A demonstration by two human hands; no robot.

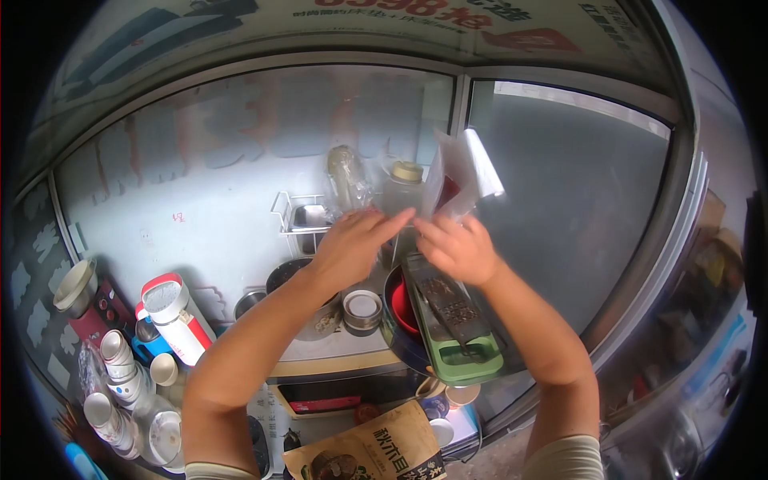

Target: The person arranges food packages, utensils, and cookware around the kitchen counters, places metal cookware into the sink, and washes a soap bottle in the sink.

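My left hand point(358, 242) reaches forward over the shelf, its fingers stretched to the right, with nothing visible in them. Close beside it, my right hand point(460, 246) has bent fingers at the lower edge of a clear plastic bag point(438, 186) and seems to pinch it. Something red shows through the bag. A white roll or folded sheet point(483, 164) stands against it. Behind my hands are a jar with a yellowish lid point(407, 171) and a plastic-wrapped bundle point(346, 176). Under my right hand, a grater point(452, 304) rests on a green container point(470, 362).
A red bowl point(404, 304) sits in a dark pot left of the container. A round lidded tin point(362, 309) and a white wire rack point(298, 214) are nearby. At left stand a white-and-red appliance point(178, 316) and stacked cups point(118, 360). A brown food packet point(366, 448) lies in front.
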